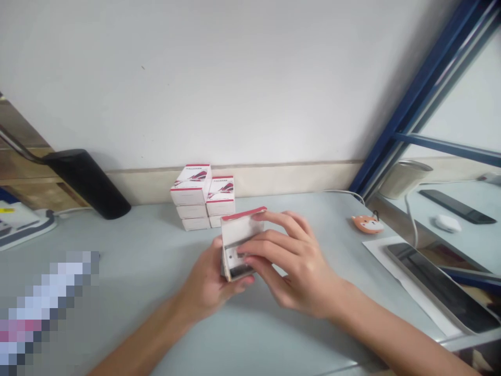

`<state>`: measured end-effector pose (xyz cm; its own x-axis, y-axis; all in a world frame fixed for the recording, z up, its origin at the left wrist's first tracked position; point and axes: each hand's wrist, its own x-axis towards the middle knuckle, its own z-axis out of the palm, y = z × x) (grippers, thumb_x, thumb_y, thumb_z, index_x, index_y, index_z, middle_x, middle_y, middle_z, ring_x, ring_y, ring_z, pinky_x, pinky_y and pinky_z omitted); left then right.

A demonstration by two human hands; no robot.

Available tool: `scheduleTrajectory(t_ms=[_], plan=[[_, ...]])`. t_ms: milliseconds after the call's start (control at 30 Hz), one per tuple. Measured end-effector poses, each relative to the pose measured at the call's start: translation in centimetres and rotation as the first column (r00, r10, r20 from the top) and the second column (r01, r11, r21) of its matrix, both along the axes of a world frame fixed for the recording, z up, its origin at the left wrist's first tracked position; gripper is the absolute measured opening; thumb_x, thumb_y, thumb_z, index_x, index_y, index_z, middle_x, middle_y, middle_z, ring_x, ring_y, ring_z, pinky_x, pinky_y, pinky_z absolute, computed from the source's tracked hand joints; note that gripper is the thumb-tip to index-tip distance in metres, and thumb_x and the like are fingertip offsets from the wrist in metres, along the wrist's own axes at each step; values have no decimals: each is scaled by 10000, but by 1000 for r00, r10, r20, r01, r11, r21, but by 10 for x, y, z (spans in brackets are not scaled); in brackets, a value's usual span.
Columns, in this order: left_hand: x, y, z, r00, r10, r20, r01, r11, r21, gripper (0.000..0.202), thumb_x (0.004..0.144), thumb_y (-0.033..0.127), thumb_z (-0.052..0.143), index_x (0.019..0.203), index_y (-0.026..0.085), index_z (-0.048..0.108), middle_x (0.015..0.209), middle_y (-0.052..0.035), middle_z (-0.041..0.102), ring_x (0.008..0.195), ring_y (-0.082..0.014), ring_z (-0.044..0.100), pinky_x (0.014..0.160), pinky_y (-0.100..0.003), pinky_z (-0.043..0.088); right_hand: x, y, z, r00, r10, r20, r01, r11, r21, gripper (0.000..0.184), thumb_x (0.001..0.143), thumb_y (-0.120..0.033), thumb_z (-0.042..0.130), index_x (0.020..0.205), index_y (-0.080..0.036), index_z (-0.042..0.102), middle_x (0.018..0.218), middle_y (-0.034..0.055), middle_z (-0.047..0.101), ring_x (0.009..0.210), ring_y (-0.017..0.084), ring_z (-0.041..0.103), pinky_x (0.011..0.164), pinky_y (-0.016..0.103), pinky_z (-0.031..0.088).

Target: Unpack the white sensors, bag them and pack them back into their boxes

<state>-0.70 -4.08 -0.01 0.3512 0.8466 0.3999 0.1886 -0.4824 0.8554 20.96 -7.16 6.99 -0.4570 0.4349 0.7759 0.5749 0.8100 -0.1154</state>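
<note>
My left hand (pixel 205 279) is closed around a small white cardboard box (pixel 243 232) with a red-edged lid flap standing open. Inside the box lies a whitish piece with small dark holes (pixel 231 257), with something dark beside it; what it is I cannot tell. My right hand (pixel 295 258) reaches over from the right. One of its fingertips touches the raised flap, while the other fingers and the thumb are bent together at the opening, partly hiding the contents. Behind the hands, several matching boxes (pixel 191 196) stand in two stacks against the wall.
A black cylinder (pixel 88 183) leans at the left, near a pixelated patch (pixel 50 308). On the right are an orange animal-face pouch (pixel 368 223), a phone (pixel 442 287) on white paper (pixel 407 282), and a blue-framed mirror (pixel 415 94) with a white cable by it.
</note>
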Motion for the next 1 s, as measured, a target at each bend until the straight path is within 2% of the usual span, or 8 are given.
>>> scheduleTrajectory(t_ms=[133,233,400,567,633,733,833,1000], plan=[[2,0,-3,996,47,70,-53,995,83,498,942,416,707,1359,283,470,1292,-90,649,1151,-275,657,958,-394,554,15,15,4,998,-29,-53,34,993,115,272,978,-159,602,1214,-274,675,1181,48,769,1185,246,662,1005,420,478],[4,0,-1,988,128,84,-134,988,75,510,936,409,720,1348,272,452,1327,-101,642,1206,-282,646,974,-386,546,37,41,-2,954,-261,-146,263,965,-2,232,992,-161,552,1164,-240,686,1073,74,753,1014,238,682,917,407,506],[1,-1,0,979,200,32,-202,976,76,500,904,422,752,1290,258,480,1205,-81,689,1085,-261,690,872,-349,560,75,81,-28,802,-457,384,590,707,-391,226,980,-272,614,1166,-227,735,1177,105,736,1026,277,701,868,393,505],[-6,0,-1,957,279,-86,-267,955,127,554,855,456,784,1292,280,493,1059,-46,734,923,-252,713,746,-334,545,86,94,-44,751,-450,483,659,545,-518,186,954,-219,616,1067,-234,763,1115,77,764,946,239,726,773,329,503],[-5,-1,3,951,291,-105,-274,950,150,533,858,467,773,1284,291,507,1047,-41,741,883,-244,714,717,-329,542,81,91,-40,781,-477,403,624,591,-511,157,957,-253,637,1057,-240,757,1073,68,773,907,231,727,749,329,515],[-1,-3,12,942,310,-130,-286,942,174,515,878,477,750,1297,287,519,1047,-47,751,860,-239,721,697,-321,538,65,74,-23,898,-430,88,424,799,-426,143,986,-313,638,1048,-242,746,1012,53,773,825,203,724,742,335,551],[3,-6,18,926,345,-153,-313,929,197,539,881,513,738,1303,255,525,999,-53,759,846,-246,728,693,-320,534,45,46,-3,981,-121,-150,96,982,-166,140,994,-250,635,1100,-248,728,1041,60,772,899,206,733,825,359,586],[5,-8,20,912,363,-192,-292,902,318,489,873,532,745,1223,245,557,843,-6,746,704,-216,707,660,-316,533,29,19,6,999,17,36,-18,1000,17,271,933,-103,611,1111,-272,727,1089,72,725,876,219,678,755,389,559]])
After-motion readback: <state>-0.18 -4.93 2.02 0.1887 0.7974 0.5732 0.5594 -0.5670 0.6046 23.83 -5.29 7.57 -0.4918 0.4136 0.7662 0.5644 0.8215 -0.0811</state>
